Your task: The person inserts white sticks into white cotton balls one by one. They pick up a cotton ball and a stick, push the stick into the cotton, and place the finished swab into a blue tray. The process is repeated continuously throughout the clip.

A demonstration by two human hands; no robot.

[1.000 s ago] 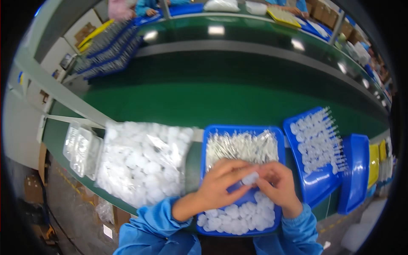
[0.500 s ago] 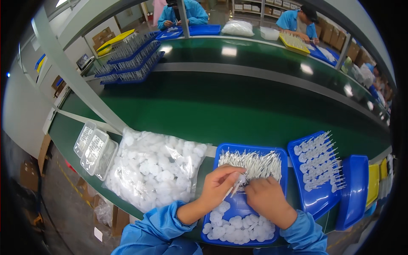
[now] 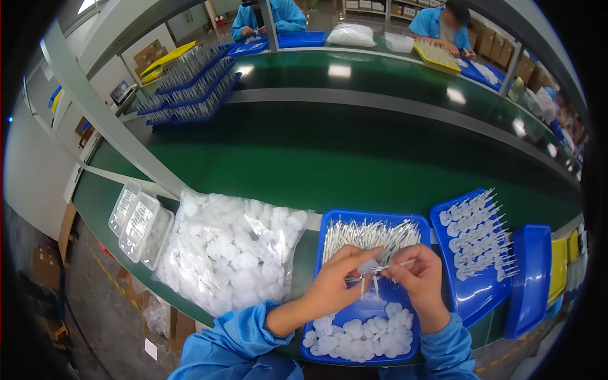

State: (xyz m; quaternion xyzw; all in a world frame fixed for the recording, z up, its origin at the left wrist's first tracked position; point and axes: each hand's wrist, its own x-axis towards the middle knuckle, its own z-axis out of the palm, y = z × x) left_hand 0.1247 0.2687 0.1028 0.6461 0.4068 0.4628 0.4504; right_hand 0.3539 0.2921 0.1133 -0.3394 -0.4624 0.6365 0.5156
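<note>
Your left hand (image 3: pixel 339 282) pinches a small white round cap (image 3: pixel 366 267) and your right hand (image 3: pixel 421 278) holds a thin white stick (image 3: pixel 396 266), both above the blue tray (image 3: pixel 329 231). Left of it lies a clear plastic bag (image 3: pixel 231 253) full of white caps.

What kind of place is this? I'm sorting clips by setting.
Likely a factory assembly line: a long green conveyor belt, blue plastic trays of small white parts, and blue-coated workers opposite.
</note>
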